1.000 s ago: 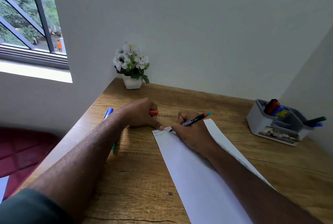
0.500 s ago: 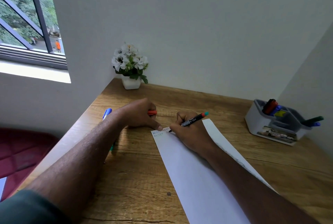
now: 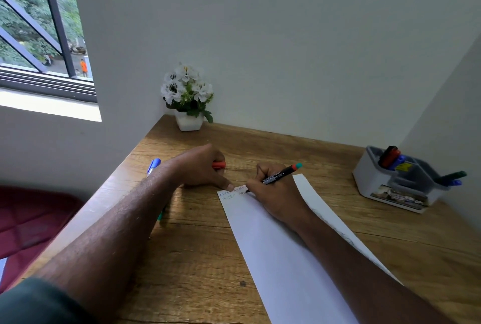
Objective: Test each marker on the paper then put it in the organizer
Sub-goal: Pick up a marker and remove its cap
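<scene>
— Wooden desk (image 3: 197,258): what is lying left of the paper (image 3: 273,258)?

— A blue marker (image 3: 153,165) is lying furthest left. Next, the left hand (image 3: 200,167) is curling round a red cap (image 3: 219,165), thumb pressing the paper's top corner.

— And on the paper?

— The right hand (image 3: 276,193) is pinching a black marker (image 3: 276,176), tip touching the sheet beside the writing.

— Right of it?

— The grey organizer (image 3: 374,183) is holding several markers.
</scene>
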A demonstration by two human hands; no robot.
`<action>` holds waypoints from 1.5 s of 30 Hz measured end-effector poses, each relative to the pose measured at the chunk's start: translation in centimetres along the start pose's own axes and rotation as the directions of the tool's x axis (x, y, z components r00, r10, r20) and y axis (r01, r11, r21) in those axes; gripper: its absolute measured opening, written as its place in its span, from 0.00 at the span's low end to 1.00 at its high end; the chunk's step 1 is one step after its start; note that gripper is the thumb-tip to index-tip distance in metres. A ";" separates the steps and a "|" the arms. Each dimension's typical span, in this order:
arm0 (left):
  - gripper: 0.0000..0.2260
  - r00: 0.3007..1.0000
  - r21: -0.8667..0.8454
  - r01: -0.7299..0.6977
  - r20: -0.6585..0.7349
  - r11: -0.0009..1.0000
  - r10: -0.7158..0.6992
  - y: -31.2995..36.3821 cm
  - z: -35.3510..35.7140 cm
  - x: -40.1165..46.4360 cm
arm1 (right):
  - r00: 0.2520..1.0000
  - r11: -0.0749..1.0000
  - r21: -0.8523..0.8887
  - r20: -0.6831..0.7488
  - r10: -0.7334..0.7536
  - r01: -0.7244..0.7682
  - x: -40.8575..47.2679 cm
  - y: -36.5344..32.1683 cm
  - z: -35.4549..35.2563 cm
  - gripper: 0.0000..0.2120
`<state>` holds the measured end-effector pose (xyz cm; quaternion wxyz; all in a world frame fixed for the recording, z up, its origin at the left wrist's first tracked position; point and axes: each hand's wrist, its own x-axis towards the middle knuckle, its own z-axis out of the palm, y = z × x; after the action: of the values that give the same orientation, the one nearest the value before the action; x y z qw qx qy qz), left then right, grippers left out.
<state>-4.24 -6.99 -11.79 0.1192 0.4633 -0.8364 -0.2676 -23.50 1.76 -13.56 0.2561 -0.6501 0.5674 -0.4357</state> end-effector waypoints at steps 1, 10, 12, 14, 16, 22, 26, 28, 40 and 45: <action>0.17 1.000 -0.002 0.000 -0.001 1.000 0.000 0.0 0.0 0.0 | 1.000 1.000 -0.005 0.000 -0.002 0.002 0.1 0.0 0.1 0.18; 0.17 1.000 0.003 0.009 0.004 1.000 -0.009 -0.1 -0.1 0.1 | 1.000 1.000 -0.001 -0.015 -0.015 0.015 0.1 0.0 0.2 0.20; 0.17 1.000 0.006 0.013 0.005 1.000 -0.013 0.0 0.0 0.1 | 1.000 1.000 -0.007 -0.007 -0.015 0.015 0.0 0.0 0.0 0.20; 0.17 1.000 0.002 0.011 0.005 1.000 -0.011 0.0 0.0 0.0 | 1.000 1.000 -0.001 0.000 -0.009 0.009 -0.1 -0.1 0.0 0.19; 0.17 1.000 0.004 0.005 0.006 1.000 -0.005 0.0 0.0 -0.1 | 1.000 1.000 0.006 -0.008 0.009 -0.009 -0.1 -0.1 -0.1 0.17; 0.18 1.000 0.005 0.018 0.009 1.000 -0.018 0.0 0.0 0.0 | 1.000 1.000 0.005 -0.005 -0.010 0.010 -0.2 -0.1 -0.2 0.19; 0.18 1.000 0.012 0.012 0.004 1.000 -0.012 0.0 -0.1 0.0 | 1.000 1.000 0.004 -0.008 -0.004 0.004 0.0 0.0 -0.1 0.19; 0.17 1.000 0.012 0.010 0.010 1.000 -0.010 0.0 -0.1 0.0 | 1.000 1.000 -0.002 -0.018 -0.002 0.002 0.1 0.0 -0.1 0.18; 0.18 1.000 0.013 0.020 0.004 1.000 -0.020 0.1 -0.1 -0.1 | 0.997 0.999 0.027 -0.070 0.025 -0.023 -0.1 0.1 -0.1 0.15; 0.18 1.000 0.009 0.019 0.003 1.000 -0.019 0.0 0.0 -0.1 | 0.998 0.999 0.010 -0.044 0.035 -0.035 0.1 0.2 -0.1 0.16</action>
<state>-4.18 -6.88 -11.73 0.1134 0.4712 -0.8334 -0.2658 -23.66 1.69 -13.63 0.2539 -0.6291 0.5823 -0.4480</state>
